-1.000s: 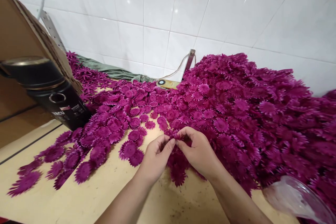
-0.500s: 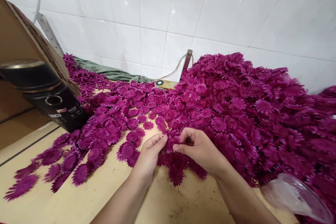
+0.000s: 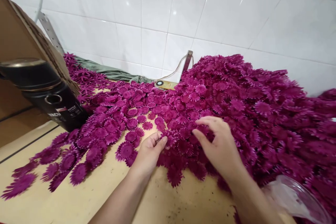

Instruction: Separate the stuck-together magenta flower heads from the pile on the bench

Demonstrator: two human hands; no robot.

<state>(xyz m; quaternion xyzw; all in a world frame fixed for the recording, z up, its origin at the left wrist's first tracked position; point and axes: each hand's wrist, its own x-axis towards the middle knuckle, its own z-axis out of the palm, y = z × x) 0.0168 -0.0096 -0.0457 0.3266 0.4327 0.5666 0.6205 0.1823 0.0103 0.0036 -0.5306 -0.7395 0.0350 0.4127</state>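
Observation:
Magenta fabric flower pieces lie in a large heap (image 3: pixel 252 112) at the right and centre, thinning out to the left. My left hand (image 3: pixel 152 147) is closed, thumb against fingers, on a small magenta flower piece (image 3: pixel 170 137) at the near edge of the heap. To its right, my right hand (image 3: pixel 219 143) is over the heap with thumb and fingers apart, and nothing shows between them. Several flower pieces hang together below and between the hands.
A black bottle (image 3: pixel 56 101) leans by a cardboard box (image 3: pixel 23 35) at the left. A clear plastic container (image 3: pixel 296 196) lies near right. Green cloth (image 3: pixel 110 71) and a metal bracket (image 3: pixel 187 61) are along the tiled wall.
My right hand has moved right, away from my left hand, and its thumb and fingers have spread. My left hand has stayed almost in place with its flower piece.

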